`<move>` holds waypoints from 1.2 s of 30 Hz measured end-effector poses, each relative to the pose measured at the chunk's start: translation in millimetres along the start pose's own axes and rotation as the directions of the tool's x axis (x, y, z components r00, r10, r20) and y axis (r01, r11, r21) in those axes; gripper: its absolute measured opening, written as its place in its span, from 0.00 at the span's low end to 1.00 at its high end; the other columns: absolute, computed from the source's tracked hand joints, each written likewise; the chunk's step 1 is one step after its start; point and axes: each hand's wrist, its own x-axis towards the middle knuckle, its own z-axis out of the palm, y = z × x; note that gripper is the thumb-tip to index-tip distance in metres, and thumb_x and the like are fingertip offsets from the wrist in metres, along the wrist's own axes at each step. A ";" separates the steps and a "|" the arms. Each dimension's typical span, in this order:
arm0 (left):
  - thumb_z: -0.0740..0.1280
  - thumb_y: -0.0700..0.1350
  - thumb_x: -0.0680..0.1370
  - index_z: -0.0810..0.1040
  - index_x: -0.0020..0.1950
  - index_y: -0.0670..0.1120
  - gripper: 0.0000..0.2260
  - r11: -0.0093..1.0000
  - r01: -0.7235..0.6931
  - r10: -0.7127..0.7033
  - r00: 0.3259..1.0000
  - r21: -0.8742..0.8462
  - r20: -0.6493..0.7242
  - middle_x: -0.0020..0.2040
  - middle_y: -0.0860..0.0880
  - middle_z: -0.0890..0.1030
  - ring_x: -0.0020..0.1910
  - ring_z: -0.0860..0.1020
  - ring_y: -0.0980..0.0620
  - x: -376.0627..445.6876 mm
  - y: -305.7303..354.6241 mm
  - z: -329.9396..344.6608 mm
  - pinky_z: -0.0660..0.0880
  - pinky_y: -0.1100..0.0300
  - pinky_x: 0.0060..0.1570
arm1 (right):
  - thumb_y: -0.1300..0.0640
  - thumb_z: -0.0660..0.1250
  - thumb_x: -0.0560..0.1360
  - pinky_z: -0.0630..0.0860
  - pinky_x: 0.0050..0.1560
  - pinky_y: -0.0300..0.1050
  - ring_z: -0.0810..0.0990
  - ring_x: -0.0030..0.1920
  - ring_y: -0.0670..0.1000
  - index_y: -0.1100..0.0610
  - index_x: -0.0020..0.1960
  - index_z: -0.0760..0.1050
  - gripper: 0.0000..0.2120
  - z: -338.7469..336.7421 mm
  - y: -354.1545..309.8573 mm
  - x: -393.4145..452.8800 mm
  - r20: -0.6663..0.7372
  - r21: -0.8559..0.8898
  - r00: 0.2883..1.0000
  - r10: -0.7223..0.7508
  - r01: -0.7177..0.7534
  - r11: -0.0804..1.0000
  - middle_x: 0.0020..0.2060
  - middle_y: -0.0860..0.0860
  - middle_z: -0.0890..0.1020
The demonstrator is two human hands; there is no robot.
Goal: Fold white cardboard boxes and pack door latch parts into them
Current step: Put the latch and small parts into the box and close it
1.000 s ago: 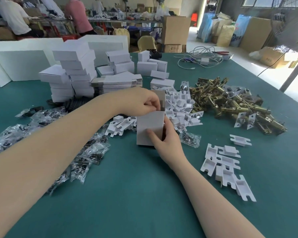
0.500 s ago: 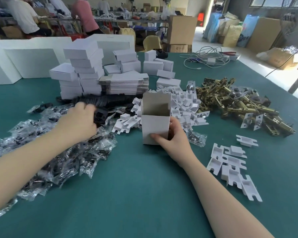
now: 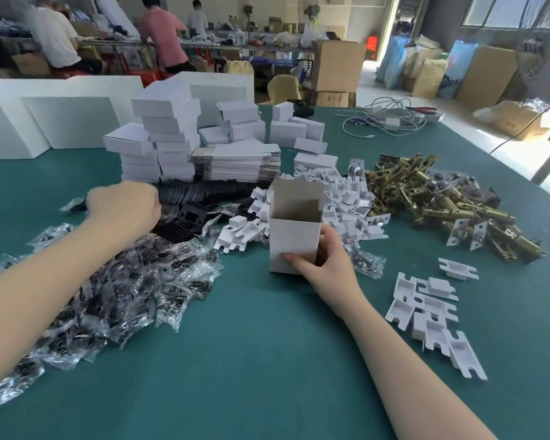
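An open white cardboard box stands upright on the green table, its top flaps raised. My right hand grips its lower right corner, thumb on the front face. My left hand reaches over the pile of black plastic parts, fingers curled away from the camera; what they hold is hidden. Brass door latches lie in a heap to the right. White folded inserts are piled behind the box.
Clear bags of dark screws spread at the left. More white inserts lie at the right front. Stacks of closed white boxes and flat blanks stand behind. Cables lie at the far edge. People work at a far bench.
My left hand has left the box top and moved left to the black parts pile. The box now stands open with my right hand alone holding it.
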 end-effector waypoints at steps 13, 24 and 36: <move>0.59 0.47 0.83 0.74 0.45 0.47 0.09 -0.415 0.560 0.387 0.822 -0.717 0.418 0.51 0.45 0.84 0.49 0.85 0.46 -13.9 73.9 -81.2 0.82 0.52 0.42 | 0.46 0.76 0.66 0.79 0.58 0.55 0.83 0.53 0.45 0.33 0.58 0.71 0.24 0.6 -1.3 1.0 0.000 0.011 1.000 -0.009 0.009 1.000 0.52 0.41 0.84; 0.66 0.39 0.80 0.83 0.55 0.49 0.08 0.356 -0.606 0.405 0.786 -0.712 -0.467 0.49 0.54 0.83 0.47 0.79 0.59 -27.4 125.7 -88.5 0.74 0.72 0.48 | 0.54 0.76 0.69 0.79 0.57 0.55 0.81 0.53 0.46 0.43 0.59 0.74 0.21 -0.2 -2.0 0.7 -0.018 -0.030 1.000 -0.023 0.023 0.999 0.51 0.41 0.83; 0.69 0.42 0.77 0.81 0.50 0.53 0.06 0.463 -0.699 0.599 0.700 -0.545 -0.388 0.45 0.59 0.82 0.44 0.78 0.59 -21.4 132.1 -80.2 0.74 0.61 0.44 | 0.56 0.77 0.70 0.78 0.56 0.59 0.81 0.53 0.51 0.46 0.59 0.75 0.20 0.2 -5.1 0.3 -0.019 -0.056 1.000 0.008 -0.009 0.998 0.51 0.46 0.83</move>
